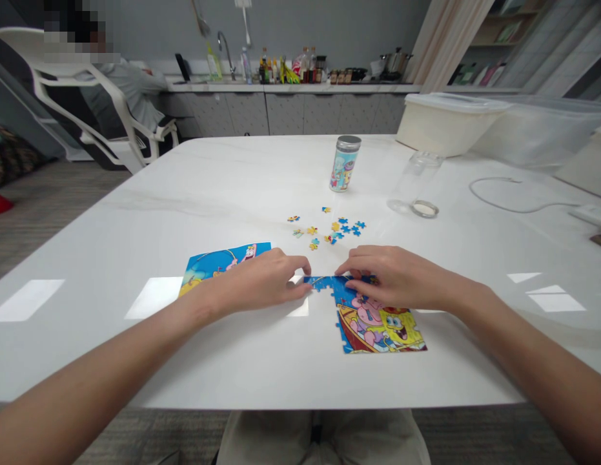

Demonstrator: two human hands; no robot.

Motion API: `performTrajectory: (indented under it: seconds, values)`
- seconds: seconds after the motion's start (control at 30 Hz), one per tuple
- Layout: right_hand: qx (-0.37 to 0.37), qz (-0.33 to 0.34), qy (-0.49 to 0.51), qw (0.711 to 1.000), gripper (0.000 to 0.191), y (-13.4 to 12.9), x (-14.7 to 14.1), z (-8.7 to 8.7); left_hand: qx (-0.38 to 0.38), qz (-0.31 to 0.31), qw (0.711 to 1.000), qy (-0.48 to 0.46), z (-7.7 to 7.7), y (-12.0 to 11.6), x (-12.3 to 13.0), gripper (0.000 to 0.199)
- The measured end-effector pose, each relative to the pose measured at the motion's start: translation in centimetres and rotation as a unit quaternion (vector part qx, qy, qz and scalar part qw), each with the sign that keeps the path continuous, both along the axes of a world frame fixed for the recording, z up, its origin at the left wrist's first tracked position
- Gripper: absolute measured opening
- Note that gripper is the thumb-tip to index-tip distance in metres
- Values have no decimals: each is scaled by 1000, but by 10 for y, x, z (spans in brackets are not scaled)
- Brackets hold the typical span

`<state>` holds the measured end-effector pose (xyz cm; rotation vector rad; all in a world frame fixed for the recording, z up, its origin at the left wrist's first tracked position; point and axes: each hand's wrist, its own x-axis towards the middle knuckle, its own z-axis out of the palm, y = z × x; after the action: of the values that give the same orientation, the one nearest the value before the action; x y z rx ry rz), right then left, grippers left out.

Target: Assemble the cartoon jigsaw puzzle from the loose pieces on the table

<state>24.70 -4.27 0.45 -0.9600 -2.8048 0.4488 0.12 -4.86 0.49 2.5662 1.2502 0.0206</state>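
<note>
1. The part-built puzzle (377,326) lies near, right of centre on the table (232,361), its strip (324,282) reaching left.
2. The left hand (266,278) has thumb and forefinger narrowly apart at the strip's left end; I cannot tell whether they grip it.
3. The right hand (401,274), fingers bent, is over the puzzle's far edge; its hold cannot be told either.
4. Loose pieces (345,229) lie farther off, the can (345,165) beyond them.
5. Left, a picture (215,259) lies partly hidden by the left hand.
</note>
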Motion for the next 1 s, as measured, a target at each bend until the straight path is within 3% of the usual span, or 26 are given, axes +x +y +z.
performTrajectory:
  seconds: [0.17, 0.4, 0.8, 1.0]
  values:
    - [21, -15, -12, 1000, 15, -1, 5, 7, -2, 9, 1000, 15, 1, 2, -7, 36]
    - [-31, -19, -65, 997, 15, -1, 7, 10, -13, 5, 1000, 8, -2, 3, -6, 33]
    - [-57, -30, -53, 997, 14, 0, 6, 9, -6, -3, 1000, 7, -1, 2, -4, 31]
    - [-38, -4, -36, 999, 10, 1, 7, 10, 17, -18, 999, 22, 2, 0, -3, 33]
